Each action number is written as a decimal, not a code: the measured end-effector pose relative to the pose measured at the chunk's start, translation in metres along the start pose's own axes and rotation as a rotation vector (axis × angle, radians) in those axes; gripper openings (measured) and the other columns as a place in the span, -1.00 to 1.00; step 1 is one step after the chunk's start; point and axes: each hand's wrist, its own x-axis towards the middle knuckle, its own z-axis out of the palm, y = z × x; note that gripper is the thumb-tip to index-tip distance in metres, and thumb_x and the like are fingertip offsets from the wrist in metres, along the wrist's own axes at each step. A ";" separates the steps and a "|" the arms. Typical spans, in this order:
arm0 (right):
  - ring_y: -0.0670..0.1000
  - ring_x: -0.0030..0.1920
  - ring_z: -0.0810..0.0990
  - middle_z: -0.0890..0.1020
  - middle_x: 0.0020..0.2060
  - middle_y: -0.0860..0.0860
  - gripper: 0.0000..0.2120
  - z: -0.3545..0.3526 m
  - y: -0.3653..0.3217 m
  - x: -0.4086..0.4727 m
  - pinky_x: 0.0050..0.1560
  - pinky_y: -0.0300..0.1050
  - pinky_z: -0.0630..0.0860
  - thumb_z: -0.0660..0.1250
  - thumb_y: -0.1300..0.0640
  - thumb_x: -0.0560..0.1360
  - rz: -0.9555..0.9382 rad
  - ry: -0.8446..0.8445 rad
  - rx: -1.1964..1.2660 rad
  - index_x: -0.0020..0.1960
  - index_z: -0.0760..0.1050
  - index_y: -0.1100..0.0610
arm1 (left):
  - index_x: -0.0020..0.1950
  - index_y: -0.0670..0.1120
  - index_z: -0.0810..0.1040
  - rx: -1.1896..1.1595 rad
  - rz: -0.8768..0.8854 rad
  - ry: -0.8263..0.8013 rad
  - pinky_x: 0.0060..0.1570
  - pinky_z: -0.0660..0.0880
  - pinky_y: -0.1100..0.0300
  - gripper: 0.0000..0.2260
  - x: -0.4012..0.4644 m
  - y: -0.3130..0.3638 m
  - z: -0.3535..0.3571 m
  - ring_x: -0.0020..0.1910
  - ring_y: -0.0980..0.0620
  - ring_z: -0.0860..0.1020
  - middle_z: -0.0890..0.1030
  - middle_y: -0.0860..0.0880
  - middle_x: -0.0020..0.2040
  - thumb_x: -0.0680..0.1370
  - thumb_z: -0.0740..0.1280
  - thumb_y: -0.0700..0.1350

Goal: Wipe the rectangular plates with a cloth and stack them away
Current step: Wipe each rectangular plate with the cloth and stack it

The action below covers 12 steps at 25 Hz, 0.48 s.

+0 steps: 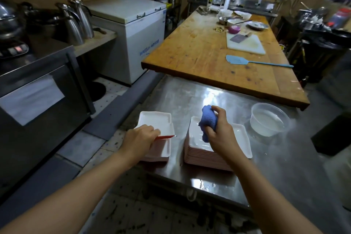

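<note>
Two stacks of white rectangular plates with pink undersides on the steel desk [190, 89]: left stack [159, 150] near the desk's left edge, right stack [207, 157] just beside it. Left hand [138, 138] over the left stack, fingers curled round the near edge of the top plate [155, 121], that plate tilted with its near edge raised and the red rim showing. Right hand [220, 135] above the right stack, fingers pinching a bunched blue cloth [208, 121], the cloth hanging down to the uppermost plate there. Clear tub [269, 119] of water to the right, well apart from both stacks.

Step in hand, by judgement: either setting a wiped plate down onto the left stack or picking it up from there; which stack counts as finished cannot be told.

To do it well:
- Lower the tilted plate with corners lined up over those below, far edge first, no sliding across the glaze.
- Keep the left stack back from the desk edge; it sits close to a drop.
- Spread the cloth flatter for the next wipe, covering rim corners and the underside.
- Steady each plate with the free hand while wiping, so the tall right stack does not shift.
</note>
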 end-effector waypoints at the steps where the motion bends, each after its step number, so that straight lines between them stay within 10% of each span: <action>1: -0.09 -0.30 0.58 0.59 -0.17 0.10 -0.54 0.000 0.002 -0.001 -0.32 -0.28 0.45 0.24 0.28 0.50 0.004 0.000 0.001 0.34 0.22 0.06 | -0.25 -0.14 0.63 0.043 0.037 -0.024 -0.60 0.44 0.18 -0.82 -0.003 0.001 0.005 -0.37 -0.08 0.58 0.57 -0.08 -0.37 0.23 0.54 -0.30; 5: 0.12 -0.11 0.57 0.56 -0.01 0.13 -0.56 0.000 0.009 -0.003 -0.10 -0.07 0.49 0.26 0.26 0.51 0.015 -0.003 -0.011 0.34 0.24 0.06 | -0.47 -0.11 0.54 0.156 0.065 -0.068 -0.70 0.26 0.29 -0.72 -0.008 0.005 0.018 -0.51 -0.03 0.50 0.49 -0.03 -0.50 0.02 0.59 -0.33; 12: -0.25 -0.34 0.52 0.45 -0.24 -0.19 -0.61 0.001 0.023 -0.010 -0.41 -0.52 0.36 0.25 0.31 0.51 0.065 0.001 0.017 0.28 0.30 0.07 | -0.47 -0.12 0.51 0.193 0.113 -0.162 -0.69 0.27 0.30 -0.68 -0.021 0.008 0.058 -0.50 -0.03 0.50 0.50 -0.03 -0.46 0.00 0.62 -0.30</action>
